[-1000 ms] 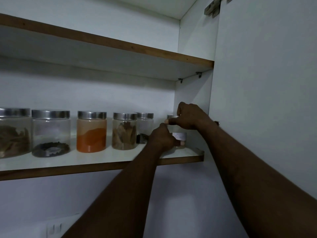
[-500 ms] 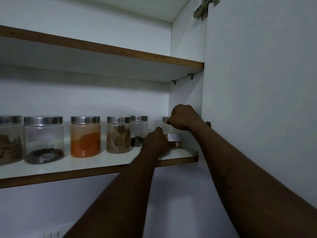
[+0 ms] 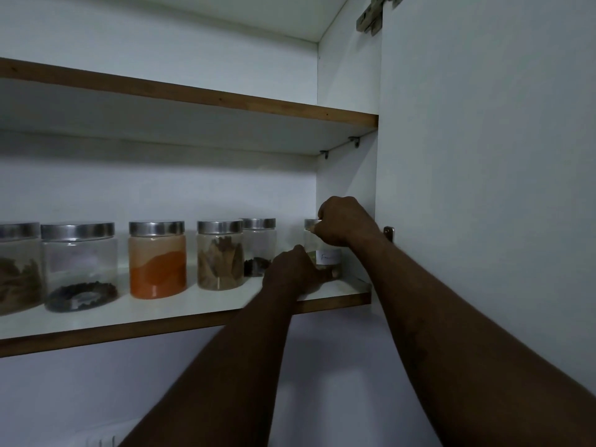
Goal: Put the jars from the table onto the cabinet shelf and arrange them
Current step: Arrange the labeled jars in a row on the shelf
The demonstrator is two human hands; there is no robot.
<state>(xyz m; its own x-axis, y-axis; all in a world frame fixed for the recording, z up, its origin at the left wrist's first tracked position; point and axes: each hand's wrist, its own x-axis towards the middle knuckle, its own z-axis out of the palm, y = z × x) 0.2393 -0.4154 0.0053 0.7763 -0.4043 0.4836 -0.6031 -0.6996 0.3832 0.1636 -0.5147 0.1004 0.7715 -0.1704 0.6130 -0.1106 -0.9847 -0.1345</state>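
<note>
Both hands grip the jar (image 3: 325, 253); its handwritten label (image 3: 328, 257) is unreadable.

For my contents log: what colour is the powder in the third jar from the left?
Orange, in the powder jar; head view, the only one.

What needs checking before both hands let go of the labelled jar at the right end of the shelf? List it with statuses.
1. Labelled jar upright on the shelf: ok.
2. Its base fully on the board, back from the front edge: ok, as far as the left hand lets me see.
3. Lid seated: cannot tell, the right hand covers it.
4. Label facing front: ok, writing unreadable.
5. Gap to the dark-spice jar behind the row: cannot tell, the left hand hides it.
6. In line with the orange powder jar and bark jar: ok, roughly.
</note>
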